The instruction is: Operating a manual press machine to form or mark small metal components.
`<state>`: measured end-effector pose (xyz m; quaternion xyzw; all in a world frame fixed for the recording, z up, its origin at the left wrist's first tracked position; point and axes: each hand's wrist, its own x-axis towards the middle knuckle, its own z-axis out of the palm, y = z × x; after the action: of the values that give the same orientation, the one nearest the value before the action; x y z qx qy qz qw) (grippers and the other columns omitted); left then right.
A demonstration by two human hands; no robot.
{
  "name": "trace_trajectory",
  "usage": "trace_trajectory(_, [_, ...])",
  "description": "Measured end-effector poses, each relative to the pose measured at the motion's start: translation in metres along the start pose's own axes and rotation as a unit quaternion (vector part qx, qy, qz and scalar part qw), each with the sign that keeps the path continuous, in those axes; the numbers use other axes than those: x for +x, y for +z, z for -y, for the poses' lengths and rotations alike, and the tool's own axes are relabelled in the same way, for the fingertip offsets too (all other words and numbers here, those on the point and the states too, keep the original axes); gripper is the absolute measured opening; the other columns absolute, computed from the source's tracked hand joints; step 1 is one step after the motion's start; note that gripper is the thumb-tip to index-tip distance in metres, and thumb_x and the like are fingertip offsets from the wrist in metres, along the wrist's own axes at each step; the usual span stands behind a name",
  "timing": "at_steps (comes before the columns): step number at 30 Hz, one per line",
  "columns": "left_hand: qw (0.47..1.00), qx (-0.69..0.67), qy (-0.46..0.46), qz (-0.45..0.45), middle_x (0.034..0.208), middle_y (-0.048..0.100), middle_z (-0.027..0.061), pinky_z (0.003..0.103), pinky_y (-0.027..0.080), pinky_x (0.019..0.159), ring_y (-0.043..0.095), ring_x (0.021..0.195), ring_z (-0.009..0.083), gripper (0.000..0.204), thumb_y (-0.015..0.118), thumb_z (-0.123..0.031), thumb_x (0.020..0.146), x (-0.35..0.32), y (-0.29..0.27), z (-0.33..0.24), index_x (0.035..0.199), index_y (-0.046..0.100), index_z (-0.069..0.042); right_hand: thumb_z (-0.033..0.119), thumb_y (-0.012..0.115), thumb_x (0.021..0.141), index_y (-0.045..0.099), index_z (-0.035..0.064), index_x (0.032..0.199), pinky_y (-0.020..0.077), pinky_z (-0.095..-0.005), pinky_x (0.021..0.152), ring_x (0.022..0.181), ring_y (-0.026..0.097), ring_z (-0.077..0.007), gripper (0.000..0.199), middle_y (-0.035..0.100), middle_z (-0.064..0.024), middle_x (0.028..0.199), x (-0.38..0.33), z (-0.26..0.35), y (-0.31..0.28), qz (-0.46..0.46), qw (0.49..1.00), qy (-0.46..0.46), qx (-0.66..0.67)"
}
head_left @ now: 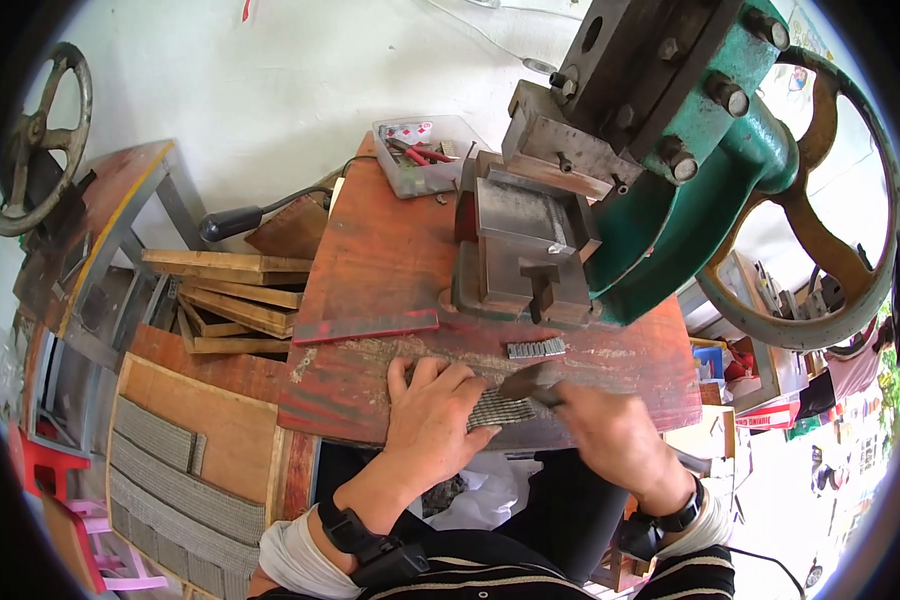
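- The left hand (432, 412) lies palm down on the worn red wooden bench top (380, 250), fingers extended side by side and slightly fanned, pressing flat on a strip of small grey ridged metal pieces (498, 410) at the near edge of the bench.
- The right hand (610, 432) is closed around the handle of a flat dark metal blade (528, 381); the fingers are curled tight about the handle, and the blade tip rests at the upper edge of the ridged strip, just beside the left fingertips.
- The ridged strip lies between the two hands, partly covered by the left fingers; only its right end shows.
- A second short row of grey ridged metal pieces (536, 348) sits loose on the bench top, just beyond the blade and in front of the press.
- A green cast-iron press (710, 190) with a large rust-brown spoked flywheel (820, 240) stands on the far right of the bench; its grey steel die block (525, 250) faces the hands.
- A clear plastic tray (420, 155) holding red-handled tools rests at the far edge of the bench.
- Stacked pale wooden slats (235, 295) lie left of the bench, with a black-gripped lever (240, 222) above them.
- Long grey ridged strips (185, 490) lie in rows on a lower wooden board at the left.
- Both wrists carry black straps.
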<state>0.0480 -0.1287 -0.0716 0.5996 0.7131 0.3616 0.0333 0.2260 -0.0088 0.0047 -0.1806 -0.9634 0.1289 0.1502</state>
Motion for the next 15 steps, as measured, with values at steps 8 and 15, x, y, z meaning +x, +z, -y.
trace_trajectory(8, [1.000, 0.003, -0.006, 0.015, 0.106, 0.061, 0.0016, 0.052, 0.027, 0.103, 0.050, 0.108, 0.0253, 0.045, 0.082, -0.028, 0.068, 0.000, -0.001, -0.002, 0.106, 0.069, -0.009, 0.012, 0.066, 0.087, 0.057, 0.0034, 0.102, 0.0506, -0.0442, 0.053, 0.062, 0.064, -0.0356, 0.020, 0.063, -0.0168, 0.074, 0.003, 0.006, -0.001, 0.042, 0.998, 0.009, -0.039])
trace_trajectory(15, [1.000, -0.001, -0.009, 0.008, 0.105, 0.062, 0.0033, 0.050, 0.027, 0.100, 0.050, 0.107, 0.0266, 0.047, 0.084, -0.027, 0.063, 0.003, 0.000, -0.002, 0.103, 0.069, -0.007, 0.015, 0.065, 0.089, 0.056, 0.0052, 0.102, 0.0507, -0.0449, 0.053, 0.064, 0.064, -0.0368, 0.019, 0.063, -0.0178, 0.073, 0.000, 0.003, -0.002, -0.027, 0.999, 0.010, 0.015])
